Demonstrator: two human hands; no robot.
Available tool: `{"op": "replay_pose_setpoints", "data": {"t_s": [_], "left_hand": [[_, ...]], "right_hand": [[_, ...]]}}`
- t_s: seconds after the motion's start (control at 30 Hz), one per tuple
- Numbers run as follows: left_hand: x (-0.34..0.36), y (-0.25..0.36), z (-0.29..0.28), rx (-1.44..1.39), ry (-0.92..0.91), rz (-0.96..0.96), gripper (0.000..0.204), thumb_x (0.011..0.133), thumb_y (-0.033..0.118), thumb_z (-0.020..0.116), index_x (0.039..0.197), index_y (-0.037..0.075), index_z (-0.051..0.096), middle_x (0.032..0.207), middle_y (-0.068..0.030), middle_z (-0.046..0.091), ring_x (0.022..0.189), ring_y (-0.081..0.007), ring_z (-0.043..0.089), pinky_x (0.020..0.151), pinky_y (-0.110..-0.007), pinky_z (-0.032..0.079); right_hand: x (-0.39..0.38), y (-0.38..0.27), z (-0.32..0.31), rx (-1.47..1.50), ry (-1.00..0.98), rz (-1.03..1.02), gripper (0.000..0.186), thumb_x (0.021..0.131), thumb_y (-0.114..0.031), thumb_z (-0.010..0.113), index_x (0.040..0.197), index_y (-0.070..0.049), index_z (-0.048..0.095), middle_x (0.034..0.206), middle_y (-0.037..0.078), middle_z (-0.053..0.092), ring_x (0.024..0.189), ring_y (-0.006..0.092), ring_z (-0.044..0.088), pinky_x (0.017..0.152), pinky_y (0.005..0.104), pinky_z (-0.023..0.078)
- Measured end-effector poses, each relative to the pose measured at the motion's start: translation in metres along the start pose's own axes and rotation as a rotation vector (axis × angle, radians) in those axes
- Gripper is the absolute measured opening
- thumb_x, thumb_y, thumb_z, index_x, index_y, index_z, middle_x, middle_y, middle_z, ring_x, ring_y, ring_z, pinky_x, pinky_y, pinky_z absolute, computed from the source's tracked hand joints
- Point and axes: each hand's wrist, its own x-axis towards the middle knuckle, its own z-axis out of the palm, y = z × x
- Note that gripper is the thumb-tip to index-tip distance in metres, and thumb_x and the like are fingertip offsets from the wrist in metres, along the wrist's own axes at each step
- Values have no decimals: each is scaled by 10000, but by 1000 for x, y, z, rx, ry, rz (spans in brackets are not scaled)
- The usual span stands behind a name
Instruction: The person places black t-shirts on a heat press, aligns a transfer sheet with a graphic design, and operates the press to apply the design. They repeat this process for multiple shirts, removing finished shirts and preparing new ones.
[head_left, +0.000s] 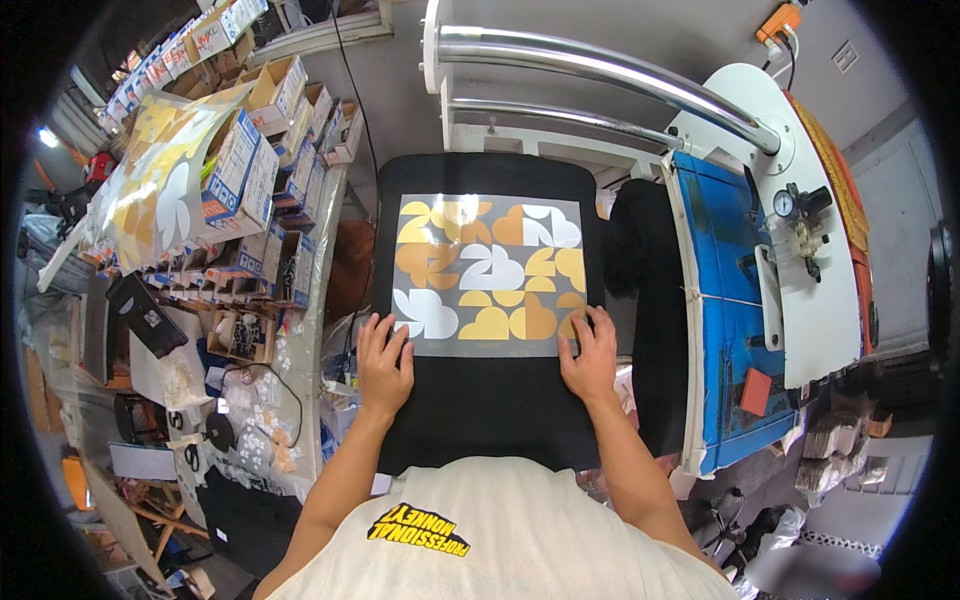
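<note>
The patterned sheet [490, 272] lies squarely, its long axis seemingly side to side.

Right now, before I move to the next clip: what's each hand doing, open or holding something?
Left hand: open, at the patterned sheet's near left corner.
Right hand: open, at its near right corner.

Fairly bright, even light fills the middle, putting patches of white glare on the clear patterned sheet [490, 272] and on the loose film [165, 185] at upper left, with hard highlights along the chrome bar [600, 68]. A small white light [47, 136] shines at far left. The centre looks sharp, while straight edges bow toward a black circular rim and a blurred smudge clouds the lower right.
</note>
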Motion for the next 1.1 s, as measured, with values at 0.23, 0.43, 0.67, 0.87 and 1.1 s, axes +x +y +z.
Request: {"op": "replay_pose_setpoints", "data": {"t_s": [0.23, 0.43, 0.67, 0.87, 1.1], "left_hand": [[4, 2, 0, -74, 19, -31, 262, 852, 51, 722, 1110, 6, 737, 1298, -192, 637, 1315, -430, 517, 1088, -496, 442], [2, 2, 1, -96, 20, -43, 267, 846, 44, 725, 1108, -8, 734, 1302, -195, 639, 1314, -430, 518, 1089, -493, 443], [1, -1, 1, -95, 36, -51, 277, 861, 55, 712, 1129, -15, 733, 1294, -195, 650, 1312, -418, 526, 1094, -491, 439], [1, -1, 4, -82, 39, -47, 270, 862, 56, 713, 1123, -6, 739, 1298, -189, 651, 1309, -416, 531, 1095, -488, 439], [-1, -4, 5, -72, 15, -48, 280, 865, 47, 713, 1139, -8, 729, 1327, -191, 639, 1325, -422, 515, 1105, -496, 428]], "right_hand": [[1, 2, 1, -3, 9, -12, 400, 884, -223, 711, 1230, -39, 630, 1389, 203, 531, 1382, 437, 428, 1123, 547, 368], [0, 2, 0, -12, 11, -14, 386, 884, -224, 709, 1217, -42, 639, 1399, 183, 536, 1387, 428, 424, 1122, 545, 369], [1, 0, 1, -15, 0, -12, 375, 879, -228, 718, 1196, -39, 652, 1406, 175, 542, 1390, 420, 424, 1122, 542, 371], [0, 2, 1, -25, 15, -15, 390, 873, -235, 724, 1208, -49, 654, 1404, 169, 544, 1388, 415, 427, 1122, 537, 372], [2, -2, 2, -23, 1, 17, 404, 880, -253, 721, 1226, -55, 657, 1411, 161, 536, 1393, 407, 420, 1119, 533, 375]]}}
